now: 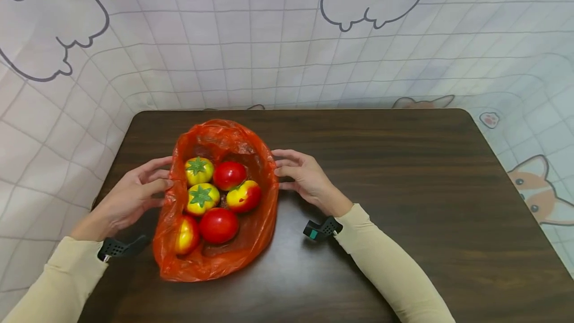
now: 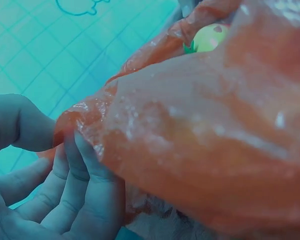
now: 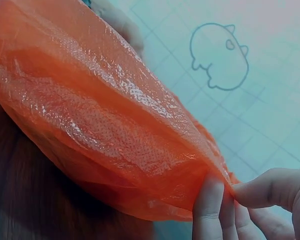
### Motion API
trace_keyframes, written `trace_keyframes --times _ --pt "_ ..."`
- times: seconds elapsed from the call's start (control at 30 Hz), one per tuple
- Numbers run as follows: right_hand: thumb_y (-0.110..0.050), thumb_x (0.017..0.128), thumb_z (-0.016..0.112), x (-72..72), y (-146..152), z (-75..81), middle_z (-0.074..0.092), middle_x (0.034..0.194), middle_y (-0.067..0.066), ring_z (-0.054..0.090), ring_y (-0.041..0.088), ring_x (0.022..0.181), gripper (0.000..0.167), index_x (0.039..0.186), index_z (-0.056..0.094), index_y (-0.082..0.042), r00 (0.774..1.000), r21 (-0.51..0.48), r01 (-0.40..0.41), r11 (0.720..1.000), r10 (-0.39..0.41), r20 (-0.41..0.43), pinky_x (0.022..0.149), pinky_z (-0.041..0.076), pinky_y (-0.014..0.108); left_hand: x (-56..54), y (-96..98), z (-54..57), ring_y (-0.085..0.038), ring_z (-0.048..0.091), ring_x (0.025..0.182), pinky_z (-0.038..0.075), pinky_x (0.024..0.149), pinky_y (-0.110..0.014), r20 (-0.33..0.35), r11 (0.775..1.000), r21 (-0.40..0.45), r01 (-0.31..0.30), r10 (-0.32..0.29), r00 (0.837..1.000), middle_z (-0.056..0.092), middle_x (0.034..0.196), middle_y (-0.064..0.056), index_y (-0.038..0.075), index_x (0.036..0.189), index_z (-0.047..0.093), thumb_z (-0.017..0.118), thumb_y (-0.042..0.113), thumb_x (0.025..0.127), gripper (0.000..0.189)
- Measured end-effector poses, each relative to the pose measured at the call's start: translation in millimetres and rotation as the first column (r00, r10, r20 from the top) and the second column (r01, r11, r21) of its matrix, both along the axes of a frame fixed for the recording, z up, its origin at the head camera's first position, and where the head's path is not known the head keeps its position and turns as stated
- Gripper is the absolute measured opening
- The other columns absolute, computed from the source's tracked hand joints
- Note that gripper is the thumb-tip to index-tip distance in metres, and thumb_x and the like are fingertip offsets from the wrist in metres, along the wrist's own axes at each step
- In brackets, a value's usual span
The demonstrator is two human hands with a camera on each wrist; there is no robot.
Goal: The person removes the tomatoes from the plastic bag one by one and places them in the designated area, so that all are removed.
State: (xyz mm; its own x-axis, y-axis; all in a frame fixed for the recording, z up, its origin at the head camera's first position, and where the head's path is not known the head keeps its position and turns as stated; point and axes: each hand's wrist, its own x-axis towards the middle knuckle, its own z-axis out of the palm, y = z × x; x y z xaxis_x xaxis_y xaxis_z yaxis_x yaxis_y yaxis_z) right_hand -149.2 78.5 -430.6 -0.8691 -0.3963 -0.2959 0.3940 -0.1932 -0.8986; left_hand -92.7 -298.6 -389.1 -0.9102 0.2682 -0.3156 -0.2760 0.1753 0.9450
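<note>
A red plastic bag [image 1: 262, 233] stands on the table with its mouth spread wide. Inside lie several round, tomato-like fruits: plain red ones [image 1: 219, 226], yellow ones [image 1: 203, 199] with green star-shaped tops, and red-and-yellow ones [image 1: 244, 196]. At the bag's left rim, my left hand [image 1: 130, 198] pinches the plastic between thumb and fingers, as the left wrist view shows up close. On the opposite side, my right hand [image 1: 309, 178] pinches the right rim; in the right wrist view its thumb [image 3: 270, 187] presses the film against the fingers.
The dark wooden table [image 1: 394, 178] extends to the right of the bag. Behind and beside it hangs a white grid-patterned cloth [image 1: 251, 39] with cartoon animal drawings. A black wrist device [image 1: 323, 229] sits at the right cuff, another [image 1: 121, 248] at the left.
</note>
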Motion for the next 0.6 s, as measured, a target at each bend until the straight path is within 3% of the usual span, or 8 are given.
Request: trace_keyframes --times 0.4,0.6 --pt "0.0 0.098 0.063 -2.2 47.2 -1.4 0.074 0.105 -0.001 0.07 0.015 0.086 0.047 0.143 0.058 -0.011 0.999 0.034 0.033 0.999 -0.033 -0.006 0.076 0.066 0.033 -8.6 45.6 -5.8 -0.01 0.071 0.106 0.065 0.086 -0.031 0.01 0.996 0.072 0.046 -0.047 0.999 0.069 0.119 0.008 0.017 0.159 0.028 0.061 0.013 0.104 0.064" --pt "-0.001 0.098 0.063 -2.7 75.6 -0.8 0.074 0.105 -0.002 0.071 0.016 0.087 0.048 0.145 0.056 -0.01 0.998 0.044 0.06 0.997 -0.059 -0.017 0.076 0.066 0.033 -14.7 72.9 -10.7 -0.011 0.072 0.106 0.065 0.087 -0.032 0.006 0.987 0.146 0.062 -0.064 0.998 0.069 0.119 0.007 0.016 0.159 0.027 0.059 0.012 0.104 0.064"
